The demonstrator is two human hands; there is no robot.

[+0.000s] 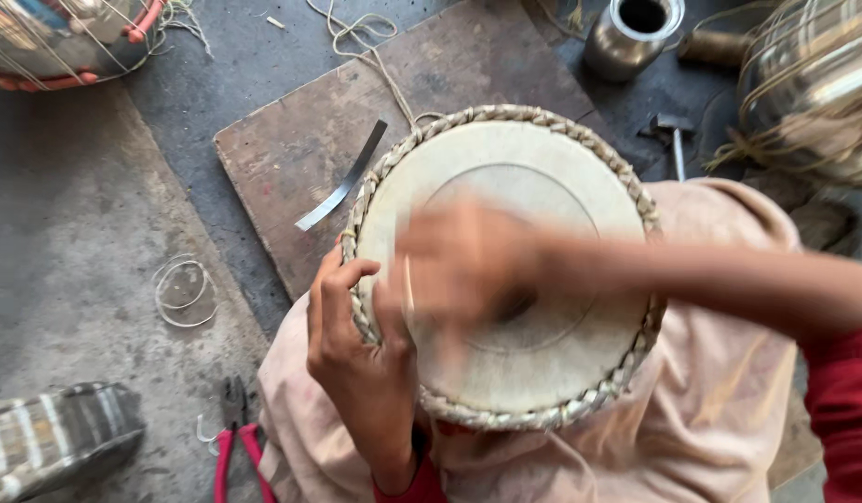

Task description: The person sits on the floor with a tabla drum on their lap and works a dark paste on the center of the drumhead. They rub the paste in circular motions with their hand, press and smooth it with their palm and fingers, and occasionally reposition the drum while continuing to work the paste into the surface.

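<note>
Already laced and seated, the drum (505,270) sits on my lap while I work over its skin.

Nearest me, low in the frame, my left hand (352,349) clamps the plaited rim at the drum's left edge, fingers curled over the braid. My right hand (459,256) is blurred with motion across the pale head at centre frame; whether it grips anything I cannot tell, though a thin pale sliver shows by it. As I judge it, the braided hoop is complete all round and the head is on, so the finishing of the surface is what remains. Beyond, a metal strip (342,182) lies on the brown board (282,158) at upper centre; red-handled pliers (235,438) lie at lower left, a small hammer (673,135) at upper right.
</note>
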